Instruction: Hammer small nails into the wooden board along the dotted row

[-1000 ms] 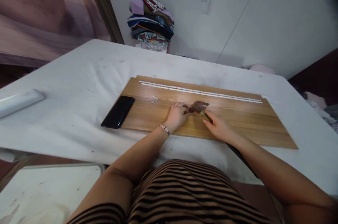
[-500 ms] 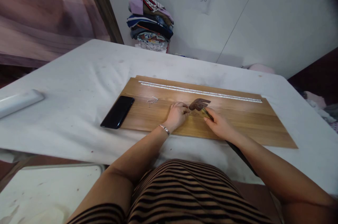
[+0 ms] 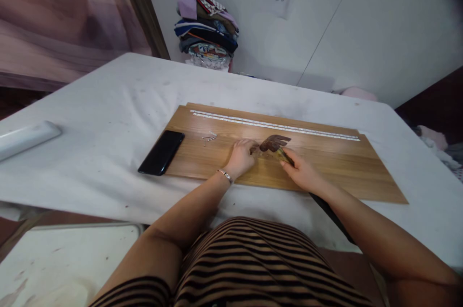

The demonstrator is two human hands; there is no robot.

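A claw hammer (image 3: 275, 142) with a rusty head and dark handle is in my right hand (image 3: 301, 168), fingers wrapped round the handle close below the head. Its striking face is close to the fingertips of my left hand (image 3: 243, 158), which rests on the brown wooden board (image 3: 336, 167). The left thumb and fingers are pinched together; whatever is between them is too small to make out. Several loose nails (image 3: 211, 137) lie on the board to the left of that hand. Tiny dark specks show on the wood just below the hammer head.
A black phone (image 3: 161, 153) lies over the board's left end. Two white marked strips (image 3: 275, 125) run along its far side. The board is on a white-covered table (image 3: 108, 119), with a white roll (image 3: 31, 138) at far left. Folded clothes (image 3: 207, 22) are stacked behind the table.
The hammer head has shifted very slightly to the right. My left hand has stayed in nearly the same place, still pinched; the nails and phone have not moved.
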